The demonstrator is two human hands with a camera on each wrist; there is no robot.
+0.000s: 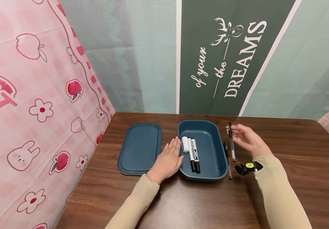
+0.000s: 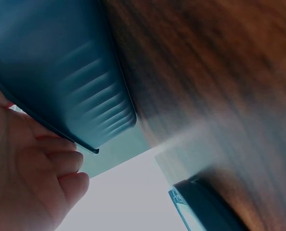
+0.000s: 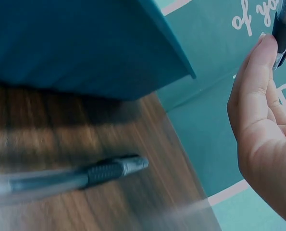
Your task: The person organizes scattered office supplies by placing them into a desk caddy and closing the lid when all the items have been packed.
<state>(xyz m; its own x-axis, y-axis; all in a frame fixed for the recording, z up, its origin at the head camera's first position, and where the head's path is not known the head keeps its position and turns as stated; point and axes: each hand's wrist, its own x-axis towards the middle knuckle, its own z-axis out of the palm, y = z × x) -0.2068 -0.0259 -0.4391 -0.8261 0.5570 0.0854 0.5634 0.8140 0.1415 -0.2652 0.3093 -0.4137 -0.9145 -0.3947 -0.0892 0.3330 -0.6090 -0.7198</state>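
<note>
A dark blue plastic box stands in the middle of the table. Inside, on its left side, lie two white markers with black caps and a small white roll-like piece. My left hand rests against the box's left side, fingers extended along the rim. To the right of the box, my right hand pinches a clear pen with a black cap between thumb and fingertips, above the table. A second pen lies on the table right beside the box; the right wrist view also catches its dark grip.
The flat blue lid lies left of the box, close to my left hand. A black wrist camera mount sticks out from the right sleeve. Printed curtains hang behind the table's back edge and along its left side.
</note>
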